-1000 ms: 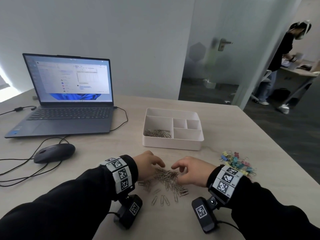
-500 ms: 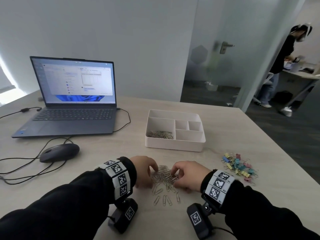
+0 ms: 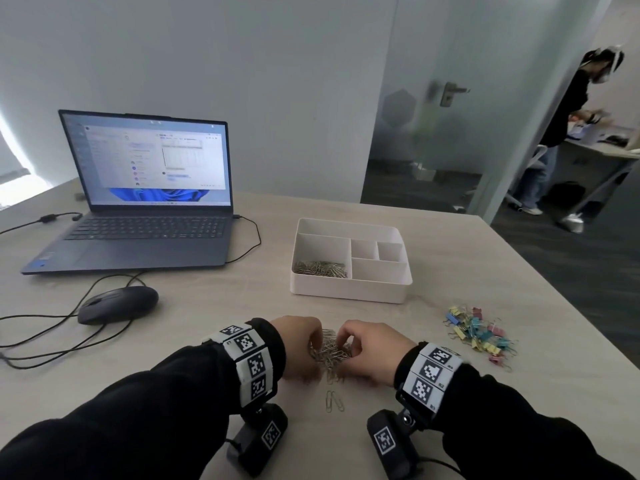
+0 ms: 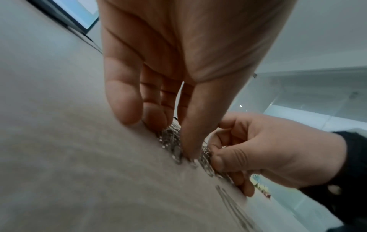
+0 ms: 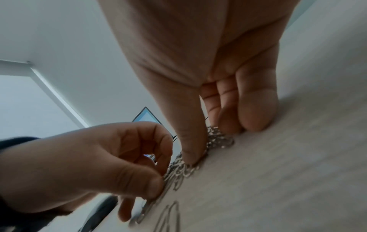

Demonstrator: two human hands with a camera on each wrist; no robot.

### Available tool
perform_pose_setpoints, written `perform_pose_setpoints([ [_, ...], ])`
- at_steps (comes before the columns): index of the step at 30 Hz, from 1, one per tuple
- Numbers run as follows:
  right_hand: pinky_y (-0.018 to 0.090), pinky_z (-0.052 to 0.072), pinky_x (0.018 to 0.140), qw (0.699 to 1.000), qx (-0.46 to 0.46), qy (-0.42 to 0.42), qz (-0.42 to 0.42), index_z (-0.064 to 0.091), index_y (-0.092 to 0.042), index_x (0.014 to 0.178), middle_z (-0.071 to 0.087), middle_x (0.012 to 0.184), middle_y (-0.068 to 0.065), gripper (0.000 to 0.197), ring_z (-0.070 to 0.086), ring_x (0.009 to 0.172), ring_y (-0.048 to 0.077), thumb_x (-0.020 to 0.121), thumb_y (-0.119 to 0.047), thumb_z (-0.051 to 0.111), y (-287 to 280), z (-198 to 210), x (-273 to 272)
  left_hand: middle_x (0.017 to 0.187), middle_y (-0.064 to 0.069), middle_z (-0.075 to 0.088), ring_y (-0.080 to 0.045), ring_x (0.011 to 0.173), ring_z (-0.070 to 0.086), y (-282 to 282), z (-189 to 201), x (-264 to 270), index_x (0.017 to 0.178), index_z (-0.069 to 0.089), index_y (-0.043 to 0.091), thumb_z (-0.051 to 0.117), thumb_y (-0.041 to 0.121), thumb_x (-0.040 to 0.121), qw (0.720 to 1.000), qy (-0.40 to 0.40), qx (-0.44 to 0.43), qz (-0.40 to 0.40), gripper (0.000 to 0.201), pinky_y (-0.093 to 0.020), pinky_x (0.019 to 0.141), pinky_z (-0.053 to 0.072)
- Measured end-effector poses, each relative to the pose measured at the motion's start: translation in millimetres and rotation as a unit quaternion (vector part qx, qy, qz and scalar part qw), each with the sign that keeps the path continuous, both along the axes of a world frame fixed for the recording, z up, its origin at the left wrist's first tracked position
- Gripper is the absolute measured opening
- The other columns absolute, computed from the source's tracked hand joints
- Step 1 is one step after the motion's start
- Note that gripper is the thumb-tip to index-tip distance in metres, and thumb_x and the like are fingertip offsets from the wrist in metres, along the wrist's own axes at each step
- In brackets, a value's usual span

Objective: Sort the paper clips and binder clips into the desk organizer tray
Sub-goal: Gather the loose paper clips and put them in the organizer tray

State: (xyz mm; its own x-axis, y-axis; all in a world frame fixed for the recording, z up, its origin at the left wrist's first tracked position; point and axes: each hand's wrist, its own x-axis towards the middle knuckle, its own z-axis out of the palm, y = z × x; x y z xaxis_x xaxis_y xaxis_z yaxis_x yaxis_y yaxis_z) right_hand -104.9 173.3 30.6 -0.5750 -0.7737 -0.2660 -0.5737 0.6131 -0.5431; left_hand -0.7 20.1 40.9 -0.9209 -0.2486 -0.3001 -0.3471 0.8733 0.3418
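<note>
A heap of silver paper clips [image 3: 329, 351] lies on the desk near its front edge. My left hand [image 3: 313, 344] and right hand [image 3: 343, 346] press in on it from either side. Each hand pinches the heap between thumb and curled fingers. The left wrist view shows my left thumb [image 4: 190, 141] dug into the clips [image 4: 168, 135]. The right wrist view shows the right thumb [image 5: 188, 141] doing the same. Two loose clips [image 3: 334, 401] lie just in front. The white organizer tray [image 3: 349, 292] holds paper clips [image 3: 320, 268] in its left compartment. Coloured binder clips [image 3: 479, 332] lie in a pile to the right.
An open laptop [image 3: 138, 209] stands at the back left, with a black mouse [image 3: 117, 303] and cables [image 3: 52, 341] in front of it. The desk's right edge [image 3: 571, 317] runs close to the binder clips. A person stands at another desk beyond the glass door.
My hands have come closer together and scraped the spread-out paper clips into a tight heap between them. Fewer loose clips lie in front now.
</note>
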Motion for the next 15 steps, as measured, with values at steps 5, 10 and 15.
perform_pose_setpoints([
  [5,0.026,0.048,0.071,0.998,0.042,0.028,0.023,0.051,-0.035,0.127,0.051,0.099,-0.01,0.076,0.054,0.083,0.009,0.062,-0.051,0.088,9.5,10.7,-1.2,0.1,0.009,0.054,-0.011,0.085,0.055,-16.1,-3.7,3.4,0.119,0.055,0.032,0.077,0.055,0.066,0.999,0.019,0.016,0.031,0.063,-0.026,0.073,0.048],
  [10,0.038,0.05,0.099,0.993,0.088,0.056,0.057,0.031,-0.041,0.144,0.046,0.129,-0.004,0.114,0.057,0.112,0.018,0.048,-0.062,0.088,5.5,2.0,6.0,0.127,0.004,0.044,-0.02,0.107,0.056,-11.3,-4.7,0.5,0.139,0.04,0.034,0.082,0.061,0.051,0.999,-0.042,-0.016,-0.008,0.102,-0.035,0.093,0.051],
  [15,0.034,0.05,0.096,0.996,0.053,0.066,0.023,0.045,-0.037,0.137,0.054,0.124,-0.003,0.097,0.058,0.111,0.016,0.051,-0.063,0.08,-6.9,-6.8,5.2,0.113,0.006,0.043,-0.019,0.097,0.059,2.0,2.6,-0.1,0.126,0.046,0.031,0.081,0.071,0.041,0.995,-0.073,-0.057,-0.047,0.1,-0.036,0.09,0.053],
])
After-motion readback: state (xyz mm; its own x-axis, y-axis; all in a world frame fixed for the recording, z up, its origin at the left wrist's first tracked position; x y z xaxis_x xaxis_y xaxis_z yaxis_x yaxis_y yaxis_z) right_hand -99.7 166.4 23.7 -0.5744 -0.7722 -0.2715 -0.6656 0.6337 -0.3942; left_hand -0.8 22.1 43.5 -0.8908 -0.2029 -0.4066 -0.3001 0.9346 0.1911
